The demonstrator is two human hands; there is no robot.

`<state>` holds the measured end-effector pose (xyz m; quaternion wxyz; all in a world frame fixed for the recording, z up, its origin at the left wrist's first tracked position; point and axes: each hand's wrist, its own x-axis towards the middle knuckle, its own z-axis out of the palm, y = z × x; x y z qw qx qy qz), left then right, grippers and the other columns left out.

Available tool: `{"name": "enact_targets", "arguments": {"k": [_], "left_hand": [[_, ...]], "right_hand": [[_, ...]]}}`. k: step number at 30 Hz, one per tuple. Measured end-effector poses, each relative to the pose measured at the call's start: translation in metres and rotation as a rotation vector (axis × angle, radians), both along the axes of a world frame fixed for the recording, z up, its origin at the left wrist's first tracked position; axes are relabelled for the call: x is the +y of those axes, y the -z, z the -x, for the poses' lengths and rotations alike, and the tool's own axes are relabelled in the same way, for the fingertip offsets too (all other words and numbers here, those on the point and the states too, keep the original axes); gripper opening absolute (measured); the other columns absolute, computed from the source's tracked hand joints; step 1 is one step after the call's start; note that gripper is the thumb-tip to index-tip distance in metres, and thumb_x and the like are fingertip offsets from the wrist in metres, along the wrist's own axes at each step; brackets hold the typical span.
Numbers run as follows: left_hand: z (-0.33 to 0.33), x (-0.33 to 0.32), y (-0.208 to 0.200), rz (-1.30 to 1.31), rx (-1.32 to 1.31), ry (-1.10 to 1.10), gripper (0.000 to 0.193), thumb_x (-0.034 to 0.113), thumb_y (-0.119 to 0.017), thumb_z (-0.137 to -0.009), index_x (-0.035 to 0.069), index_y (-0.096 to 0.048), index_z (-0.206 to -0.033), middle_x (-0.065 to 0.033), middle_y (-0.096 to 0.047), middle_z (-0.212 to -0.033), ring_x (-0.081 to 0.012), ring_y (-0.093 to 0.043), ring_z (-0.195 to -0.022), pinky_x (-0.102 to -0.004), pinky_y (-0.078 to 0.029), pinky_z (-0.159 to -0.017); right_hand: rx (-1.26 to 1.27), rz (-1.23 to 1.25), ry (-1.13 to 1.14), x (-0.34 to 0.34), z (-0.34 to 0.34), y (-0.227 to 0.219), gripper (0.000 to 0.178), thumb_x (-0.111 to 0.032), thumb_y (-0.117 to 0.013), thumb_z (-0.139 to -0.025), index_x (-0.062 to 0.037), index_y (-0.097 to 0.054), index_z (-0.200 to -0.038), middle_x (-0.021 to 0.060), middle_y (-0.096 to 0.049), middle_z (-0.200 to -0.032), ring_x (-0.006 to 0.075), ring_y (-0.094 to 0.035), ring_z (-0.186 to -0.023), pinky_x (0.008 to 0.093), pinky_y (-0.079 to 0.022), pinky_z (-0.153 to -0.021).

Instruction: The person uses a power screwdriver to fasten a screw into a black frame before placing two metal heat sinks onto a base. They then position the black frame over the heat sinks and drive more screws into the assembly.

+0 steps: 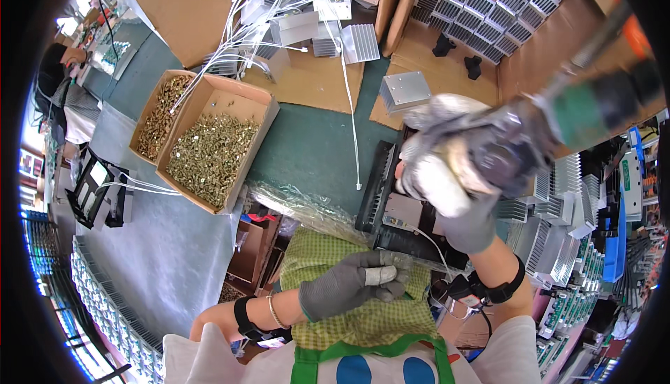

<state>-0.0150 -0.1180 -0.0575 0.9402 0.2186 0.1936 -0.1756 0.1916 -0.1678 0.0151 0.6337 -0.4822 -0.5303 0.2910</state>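
My right hand point(460, 174), in a worn grey and white glove, is raised over the bench and grips a green electric screwdriver point(593, 108) that looks blurred. Under it lies a black finned housing point(380, 195) with a white wire coming out. My left hand point(352, 283), in a grey glove with a taped finger, rests closed on the green checked apron point(328, 255) at my lap, well below the housing. Whether it holds anything small I cannot tell.
Two open cardboard boxes of brass screws point(209, 150) stand at the left on the green bench. Silver heat sinks point(405, 91) with white wires lie at the back, more point(558, 237) stacked at the right. A clear plastic bag point(300, 206) lies near the bench edge.
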Motion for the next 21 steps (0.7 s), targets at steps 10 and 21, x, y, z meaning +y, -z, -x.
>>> {"name": "enact_targets", "arguments": {"k": [10,21], "left_hand": [[-0.002,-0.002,-0.003,0.182,-0.048,-0.018,0.032,0.034,-0.049,-0.094,0.006,-0.048,-0.109,0.0005,-0.053,-0.082,-0.0103,-0.048,-0.068,-0.0238,-0.036,-0.057],[-0.003,-0.005,-0.006,0.238,0.002,-0.02,0.033,0.039,-0.051,-0.092,0.007,-0.049,-0.104,-0.0004,-0.053,-0.075,-0.0101,-0.048,-0.061,-0.022,-0.036,-0.052]], "right_hand": [[0.351,-0.139,-0.134,-0.074,0.04,-0.011,0.046,-0.021,-0.062,-0.082,-0.0003,-0.045,-0.12,0.013,-0.058,-0.099,0.0203,-0.061,-0.079,0.0343,-0.053,-0.072],[0.389,-0.11,-0.046,-0.066,0.052,-0.012,0.052,-0.027,-0.059,-0.083,-0.0007,-0.041,-0.124,0.0156,-0.056,-0.105,0.0228,-0.061,-0.081,0.0361,-0.053,-0.073]]}}
